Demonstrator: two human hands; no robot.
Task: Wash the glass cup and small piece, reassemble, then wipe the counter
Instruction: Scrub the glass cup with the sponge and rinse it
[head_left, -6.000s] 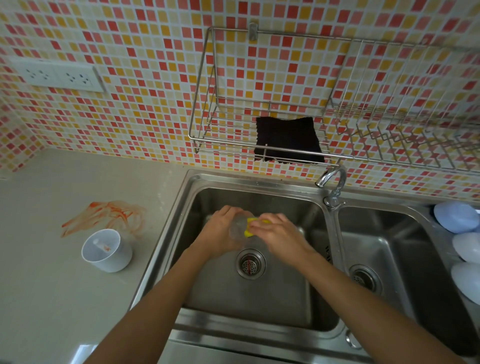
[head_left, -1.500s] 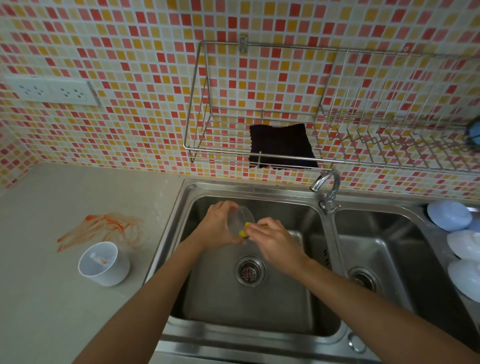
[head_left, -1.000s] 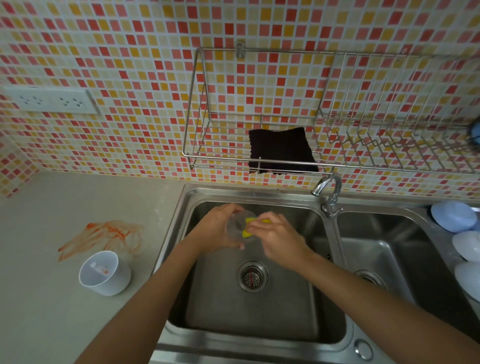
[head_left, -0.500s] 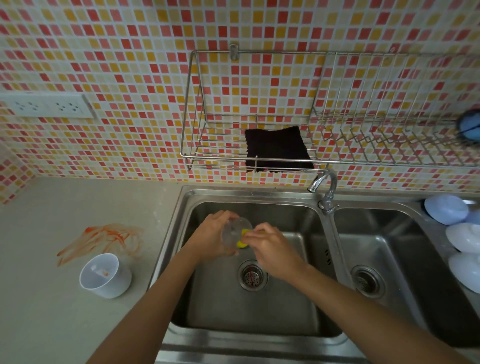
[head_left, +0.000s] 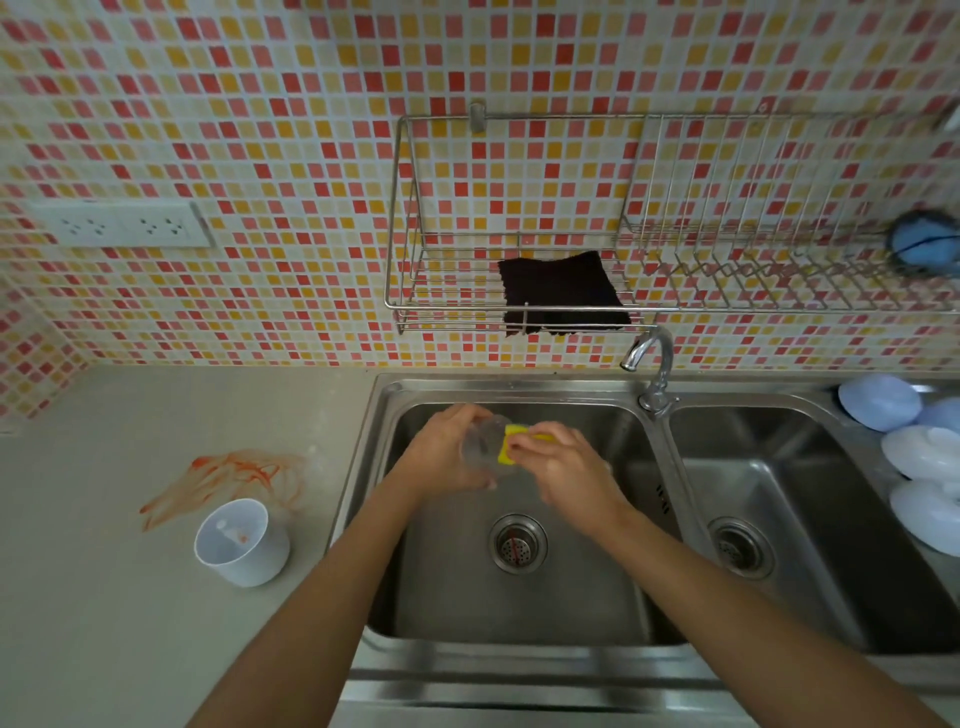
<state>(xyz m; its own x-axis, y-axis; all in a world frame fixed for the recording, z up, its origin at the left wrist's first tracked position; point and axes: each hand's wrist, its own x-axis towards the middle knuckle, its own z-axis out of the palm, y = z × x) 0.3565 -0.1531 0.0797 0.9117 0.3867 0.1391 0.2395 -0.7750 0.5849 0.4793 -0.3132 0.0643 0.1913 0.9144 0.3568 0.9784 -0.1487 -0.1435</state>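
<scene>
left hand wrapped around clear glass cup, tilted on its side over left basin of stainless steel double sink, mouth toward the right. right hand pinched shut on yellow sponge, pressed at cup's mouth, just right of left hand. both above round drain strainer. white plastic cup-shaped piece upright on grey counter, well left of hands, just beside orange smear. dark square cloth on wire wall rack. chrome faucet between basins.
</scene>
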